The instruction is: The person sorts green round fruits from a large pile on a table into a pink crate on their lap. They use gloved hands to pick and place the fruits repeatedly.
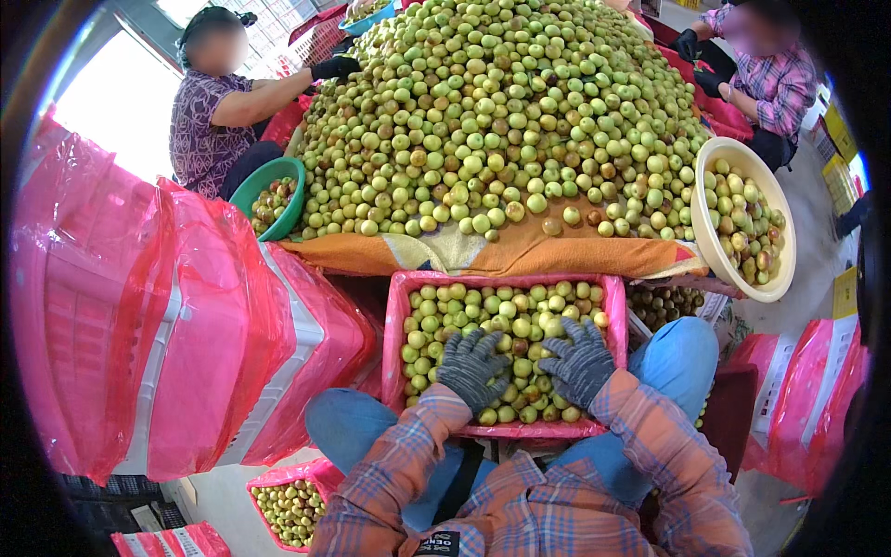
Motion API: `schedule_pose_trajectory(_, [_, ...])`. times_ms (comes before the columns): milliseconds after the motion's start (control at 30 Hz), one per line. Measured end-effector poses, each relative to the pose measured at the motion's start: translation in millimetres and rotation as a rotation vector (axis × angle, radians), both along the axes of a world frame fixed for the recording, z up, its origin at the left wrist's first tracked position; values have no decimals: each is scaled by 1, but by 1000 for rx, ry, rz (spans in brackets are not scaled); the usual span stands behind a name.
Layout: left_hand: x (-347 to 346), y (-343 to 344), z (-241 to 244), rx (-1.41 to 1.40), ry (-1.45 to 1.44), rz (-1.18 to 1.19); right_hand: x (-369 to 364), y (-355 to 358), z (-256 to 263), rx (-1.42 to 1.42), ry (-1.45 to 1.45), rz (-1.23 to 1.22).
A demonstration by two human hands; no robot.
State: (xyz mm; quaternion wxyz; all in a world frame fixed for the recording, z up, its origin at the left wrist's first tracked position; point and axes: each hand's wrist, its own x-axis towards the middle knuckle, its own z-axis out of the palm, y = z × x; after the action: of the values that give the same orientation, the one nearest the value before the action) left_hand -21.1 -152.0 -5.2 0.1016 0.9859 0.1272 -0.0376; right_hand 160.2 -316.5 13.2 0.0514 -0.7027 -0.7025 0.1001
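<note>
A crate lined with pink plastic film stands between my knees, filled with small round green fruits, some with brown patches. Both hands wear dark grey knitted gloves. My left hand rests on the fruits at the crate's left half, fingers spread. My right hand lies on the fruits at the right side, its fingers spread too. Whether a fruit is under either palm is hidden. Beyond the crate, a big heap of the same fruits lies on an orange patterned cloth.
A green basin and a cream basin of fruits flank the heap. Stacked pink-wrapped crates rise at left, more at right. A smaller-looking fruit crate sits lower left. Two gloved co-workers sit beside the heap.
</note>
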Motion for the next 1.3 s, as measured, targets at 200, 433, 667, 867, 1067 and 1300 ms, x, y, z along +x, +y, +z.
schedule_pose_trajectory(200, [-9, 25, -8, 82, 2, 159, 13, 0, -46, 130, -93, -255])
schedule_pose_trajectory(433, [-6, 73, -50, 74, -348, 464, 53, 19, -90, 246, -92, -525])
schedule_pose_trajectory(667, [5, 129, -90, 261, -33, 435, 40, -5, -41, 493, 255, -563])
schedule_pose_trajectory(867, [5, 102, -69, 227, -195, 480, 19, -36, -58, 93, -142, -415])
schedule_pose_trajectory(1067, [-3, -9, -22, 57, -28, 277, -8, -24, -45, -19, -85, -341])
schedule_pose_trajectory(1300, [-44, -22, -22, 14, 12, 124, -49, -58, -27, -66, -61, -212])
